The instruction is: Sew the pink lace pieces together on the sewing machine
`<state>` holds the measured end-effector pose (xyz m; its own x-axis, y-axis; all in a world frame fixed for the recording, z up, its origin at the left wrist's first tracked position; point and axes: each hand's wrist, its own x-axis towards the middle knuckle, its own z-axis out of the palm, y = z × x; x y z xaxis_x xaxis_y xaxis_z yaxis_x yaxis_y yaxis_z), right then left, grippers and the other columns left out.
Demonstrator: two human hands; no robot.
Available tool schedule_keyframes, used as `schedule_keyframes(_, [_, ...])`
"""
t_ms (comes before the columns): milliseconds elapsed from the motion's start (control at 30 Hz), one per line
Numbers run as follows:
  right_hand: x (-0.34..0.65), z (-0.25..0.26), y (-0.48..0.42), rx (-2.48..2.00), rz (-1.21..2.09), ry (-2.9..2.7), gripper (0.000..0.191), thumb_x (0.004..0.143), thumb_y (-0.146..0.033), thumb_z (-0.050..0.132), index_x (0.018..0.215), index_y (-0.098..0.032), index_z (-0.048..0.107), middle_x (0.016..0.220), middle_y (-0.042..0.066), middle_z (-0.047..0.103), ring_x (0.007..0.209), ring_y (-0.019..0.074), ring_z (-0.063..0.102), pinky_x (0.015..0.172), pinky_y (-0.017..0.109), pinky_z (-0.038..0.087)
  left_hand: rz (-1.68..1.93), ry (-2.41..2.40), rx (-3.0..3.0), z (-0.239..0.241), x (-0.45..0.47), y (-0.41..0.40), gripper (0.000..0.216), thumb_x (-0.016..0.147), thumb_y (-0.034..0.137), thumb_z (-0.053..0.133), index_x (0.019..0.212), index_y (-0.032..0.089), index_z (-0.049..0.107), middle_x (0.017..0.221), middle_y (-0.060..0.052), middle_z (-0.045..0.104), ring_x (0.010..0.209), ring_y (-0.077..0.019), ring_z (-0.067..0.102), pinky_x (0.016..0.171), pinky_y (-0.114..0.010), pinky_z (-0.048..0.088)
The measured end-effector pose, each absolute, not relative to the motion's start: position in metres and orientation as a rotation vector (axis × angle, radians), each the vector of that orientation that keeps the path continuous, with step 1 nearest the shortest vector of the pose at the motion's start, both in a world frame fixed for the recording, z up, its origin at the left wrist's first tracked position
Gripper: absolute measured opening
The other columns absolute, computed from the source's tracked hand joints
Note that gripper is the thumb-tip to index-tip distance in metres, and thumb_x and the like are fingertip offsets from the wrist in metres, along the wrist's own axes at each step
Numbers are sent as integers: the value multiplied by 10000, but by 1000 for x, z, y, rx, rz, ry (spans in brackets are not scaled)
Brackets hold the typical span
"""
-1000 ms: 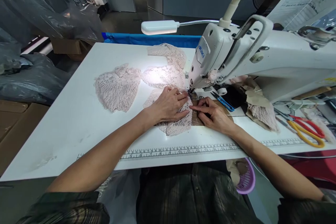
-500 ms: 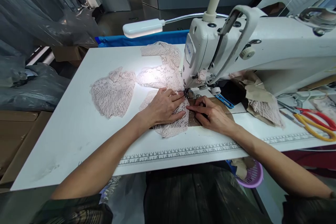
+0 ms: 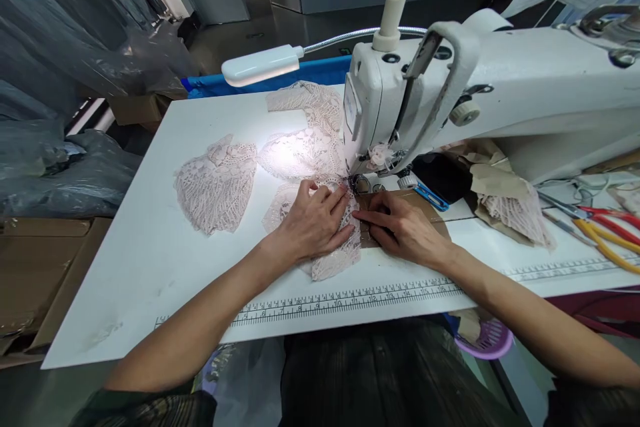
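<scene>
My left hand (image 3: 317, 219) lies flat with fingers stretched over a pale pink lace piece (image 3: 334, 265), pressing it on the table just in front of the sewing machine's needle area (image 3: 353, 181). On the right edge of that lace rests the extended index finger of my right hand (image 3: 397, 225); its other fingers are curled underneath, and what they hold, if anything, is hidden. A brown board (image 3: 433, 217) lies under my right hand. More lace (image 3: 295, 153) runs back from the needle, brightly lit, with a separate gathered lace piece (image 3: 217, 183) to its left.
The white sewing machine (image 3: 380, 93) stands at the right, with a lamp (image 3: 263, 65) on a bendy neck. Right of my hand are a blue cutter (image 3: 431, 197), lace scraps (image 3: 517, 213) and yellow-handled scissors (image 3: 607, 247). A printed ruler (image 3: 350, 300) runs along the table's front edge.
The camera view has shifted slightly. Both hands stay on the lace beside the needle in nearly the same pose, and the lace looks little changed.
</scene>
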<state>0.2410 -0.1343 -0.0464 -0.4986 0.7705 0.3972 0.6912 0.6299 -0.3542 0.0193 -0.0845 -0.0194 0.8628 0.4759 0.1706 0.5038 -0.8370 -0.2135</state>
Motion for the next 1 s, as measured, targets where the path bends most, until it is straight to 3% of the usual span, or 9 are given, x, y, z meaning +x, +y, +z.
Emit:
schedule_keyframes(533, [242, -49, -134, -1059, 192, -2323, 292, 909, -156, 479, 1094, -172, 705, 960, 111, 570, 868, 208, 550, 760, 363, 507, -204, -705, -2768, -19, 16, -88, 539, 967, 491, 372, 1234, 80, 596, 1369, -164, 537, 937, -290, 551, 820, -465, 371])
schedule_keyframes(1000, [242, -45, -134, -1116, 172, -2344, 306, 913, -172, 468, 1109, -192, 702, 971, 108, 583, 868, 202, 561, 750, 349, 517, -223, -767, -2835, -18, 16, -88, 500, 940, 501, 441, 1204, 115, 621, 1344, -136, 569, 935, -290, 561, 881, -497, 368])
